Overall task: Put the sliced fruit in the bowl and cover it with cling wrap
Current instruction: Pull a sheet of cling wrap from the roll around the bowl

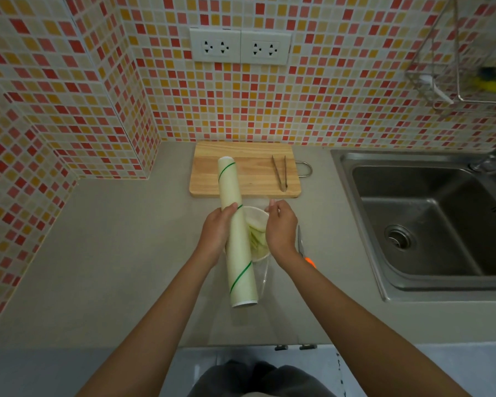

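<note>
A wooden board (245, 170) lies against the back edge of the grey worktop (121, 267), with steel tongs (279, 173) resting on its right half. A steel sink (430, 224) fills the worktop's right end, and a wire rack (458, 67) hangs on the tiled wall above it. Scissors (302, 247) with orange handles lie just right of the bowl (257, 216), partly hidden by the right forearm. The white bowl stands in front of the board, holding pale green fruit (255, 237). The left hand (216, 232) is closed around a long wrap roll (236, 233), which lies across the bowl's left rim, its far end over the board. The right hand (281, 224), over the bowl's right rim, pinches clear film (262, 275) between its fingertips; a loose length of film trails on the worktop towards the front edge.
</note>
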### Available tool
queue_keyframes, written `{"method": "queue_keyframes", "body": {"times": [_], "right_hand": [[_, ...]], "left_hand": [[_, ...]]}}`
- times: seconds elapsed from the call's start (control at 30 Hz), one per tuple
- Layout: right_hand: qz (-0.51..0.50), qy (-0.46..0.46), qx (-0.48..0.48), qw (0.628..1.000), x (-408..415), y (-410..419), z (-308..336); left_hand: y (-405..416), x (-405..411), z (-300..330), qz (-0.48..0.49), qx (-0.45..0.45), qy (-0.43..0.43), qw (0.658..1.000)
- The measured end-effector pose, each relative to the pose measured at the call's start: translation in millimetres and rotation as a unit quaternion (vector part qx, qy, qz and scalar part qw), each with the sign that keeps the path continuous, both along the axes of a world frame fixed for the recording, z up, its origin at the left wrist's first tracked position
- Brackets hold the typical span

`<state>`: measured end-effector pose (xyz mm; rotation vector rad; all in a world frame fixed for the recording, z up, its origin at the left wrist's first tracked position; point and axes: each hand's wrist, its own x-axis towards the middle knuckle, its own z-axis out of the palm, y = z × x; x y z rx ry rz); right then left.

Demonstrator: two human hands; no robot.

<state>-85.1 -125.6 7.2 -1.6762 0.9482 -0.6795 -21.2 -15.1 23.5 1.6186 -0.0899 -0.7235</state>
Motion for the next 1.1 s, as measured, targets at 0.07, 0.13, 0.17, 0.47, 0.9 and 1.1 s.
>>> {"method": "queue_keyframes", "body": {"times": [0.07, 0.13, 0.17, 0.47, 0.9, 1.1], "right_hand": [[-0.012, 0.003, 0.0, 1.0, -1, 0, -2], [-0.019, 0.003, -0.009, 1.0, -2, 2, -3], [-0.021, 0.004, -0.015, 1.0, -3, 2, -3], [-0.063, -0.003, -0.011, 0.998, -6, -12, 0], [-0.058, 0.02, -0.037, 0.997, -16, -27, -6], [-0.061, 0.017, -0.039, 0.997, -21, -30, -12]], "left_hand": [[0, 1, 2, -0.003, -0.008, 0.019, 1.0], [1, 1, 2, -0.024, -0.009, 0.005, 1.0], [2, 2, 2, -0.031, -0.011, -0.003, 0.999], [-2, 14, 6, 0.003, -0.07, 0.036, 0.997], [2, 15, -7, 0.005, -0.016, 0.024, 1.0], [6, 16, -13, 0.009, -0.001, -0.012, 1.0]]}}
